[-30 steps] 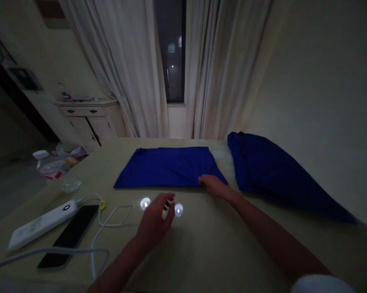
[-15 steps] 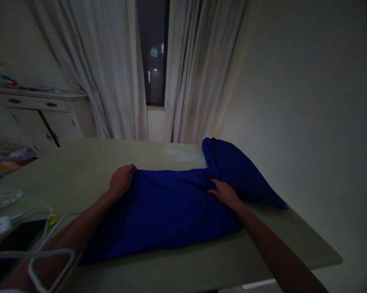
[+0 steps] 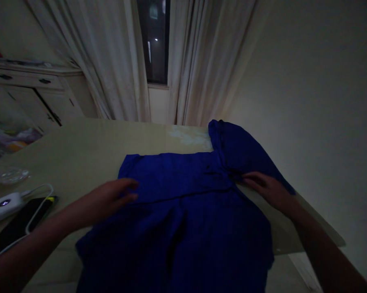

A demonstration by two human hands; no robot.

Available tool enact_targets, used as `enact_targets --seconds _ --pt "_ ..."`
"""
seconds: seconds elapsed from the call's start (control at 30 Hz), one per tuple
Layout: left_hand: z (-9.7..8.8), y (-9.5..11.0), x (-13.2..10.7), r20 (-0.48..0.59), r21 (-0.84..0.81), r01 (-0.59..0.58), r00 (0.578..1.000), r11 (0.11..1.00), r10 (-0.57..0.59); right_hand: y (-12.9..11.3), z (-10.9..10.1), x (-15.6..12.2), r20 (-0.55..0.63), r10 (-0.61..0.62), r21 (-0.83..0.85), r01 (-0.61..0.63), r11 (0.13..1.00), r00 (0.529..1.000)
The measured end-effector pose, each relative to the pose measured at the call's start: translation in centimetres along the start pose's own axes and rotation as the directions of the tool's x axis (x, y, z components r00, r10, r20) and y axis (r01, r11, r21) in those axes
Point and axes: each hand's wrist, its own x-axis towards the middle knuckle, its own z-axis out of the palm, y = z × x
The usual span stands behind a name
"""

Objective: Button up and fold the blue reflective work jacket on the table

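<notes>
A dark blue cloth garment (image 3: 183,203) lies spread on the pale table (image 3: 79,150), its lower part running toward me past the bottom of the view. A bunched blue length of the same cloth (image 3: 235,148) rises to the far right. My left hand (image 3: 110,197) lies flat with its fingertips over the cloth's left side, holding nothing. On the right, my right hand (image 3: 267,189) rests with its fingers on the cloth's folded edge, and it shows no grip.
At the left of the table are a white power bank (image 3: 6,205), a black phone (image 3: 27,215), a white cable (image 3: 38,199) and a glass dish (image 3: 11,176). A white cabinet (image 3: 33,79) stands beyond the table, with curtains (image 3: 208,61) behind.
The blue cloth has been opened out toward me and now spreads wider. My hands have moved apart, with the right hand farther right. The view has shifted slightly.
</notes>
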Motion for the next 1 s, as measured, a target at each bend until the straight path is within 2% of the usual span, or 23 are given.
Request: enact_targets --seconds 0.03,0.07,0.13,0.2,0.23,0.33,0.43,0.5,0.57,0.63,0.67,0.7,0.77,0.83,0.87,0.9,0.93,1.0 --pt "0.2 0.3 2.5 -0.025 0.052 -0.020 0.999 0.998 0.022 -0.9 2.2 1.9 -0.041 -0.048 -0.029 0.047 0.998 0.998" --pt "0.5 0.5 5.0 -0.080 0.125 0.007 0.997 0.992 0.004 -1.9 4.3 3.7 -0.056 -0.085 -0.084 0.081 0.993 0.995" --pt "1.2 0.4 9.1 -0.157 0.259 0.135 0.983 0.956 -0.096 -3.9 7.9 6.9 -0.026 -0.106 -0.252 0.096 0.963 0.994" --pt "2.0 -0.3 11.5 -0.146 0.308 0.235 0.969 0.922 -0.199 -5.4 9.9 8.9 0.056 -0.045 -0.405 0.064 0.912 0.997" --pt "2.3 -0.7 12.0 -0.107 0.303 0.245 0.969 0.921 -0.223 -5.9 10.3 9.6 0.106 -0.007 -0.450 0.055 0.891 0.994" --pt "2.4 -1.6 12.6 0.005 0.245 0.169 0.984 0.955 -0.176 -6.9 10.1 11.2 0.242 0.005 -0.476 0.114 0.872 0.970" --pt "0.5 -1.1 14.1 -0.004 0.226 0.110 0.994 0.968 -0.112 -8.5 8.4 13.7 0.236 -0.070 -0.485 0.180 0.856 0.969" --pt "-1.5 0.0 16.2 -0.105 0.236 0.105 0.991 0.966 -0.082 -10.2 6.9 16.2 0.140 -0.097 -0.511 0.156 0.846 0.985" --pt "-3.3 1.5 18.7 -0.272 0.230 0.139 0.959 0.963 -0.074 -11.8 5.7 18.9 0.013 -0.102 -0.521 0.094 0.848 0.995" --pt "-3.9 3.3 20.6 -0.414 0.140 0.165 0.905 0.976 -0.093 -12.8 5.7 20.9 -0.092 -0.084 -0.509 0.025 0.860 0.992" --pt "-3.7 4.2 21.0 -0.445 0.057 0.146 0.889 0.988 -0.106 -12.9 6.3 21.3 -0.118 -0.066 -0.498 -0.002 0.867 0.991" --pt "-3.1 5.3 21.0 -0.443 -0.030 0.105 0.890 0.994 -0.108 -12.7 7.4 21.4 -0.119 -0.047 -0.486 -0.017 0.874 0.992" --pt "-1.2 7.6 19.5 -0.385 -0.162 -0.009 0.921 0.987 -0.054 -11.6 10.6 20.6 -0.062 -0.021 -0.466 -0.010 0.884 0.998" --pt "0.9 10.4 15.8 -0.300 -0.248 -0.149 0.951 0.957 0.070 -9.9 14.2 19.2 -0.014 -0.030 -0.448 0.021 0.894 0.999" --pt "1.9 11.8 13.3 -0.269 -0.303 -0.227 0.952 0.925 0.145 -9.1 15.8 18.6 -0.022 -0.048 -0.437 0.034 0.899 0.999" --pt "2.5 13.3 10.4 -0.249 -0.467 -0.349 0.933 0.812 0.259 -8.3 17.0 18.0 -0.041 -0.065 -0.425 0.041 0.904 0.997" --pt "3.0 14.7 7.5 -0.249 -0.601 -0.420 0.907 0.680 0.340 -7.8 17.9 17.6 -0.067 -0.080 -0.415 0.045 0.909 0.995" --pt "3.1 16.9 1.9 -0.285 -0.742 -0.485 0.853 0.462 0.438 -7.1 18.6 17.3 -0.092 -0.097 -0.398 0.053 0.916 0.991"
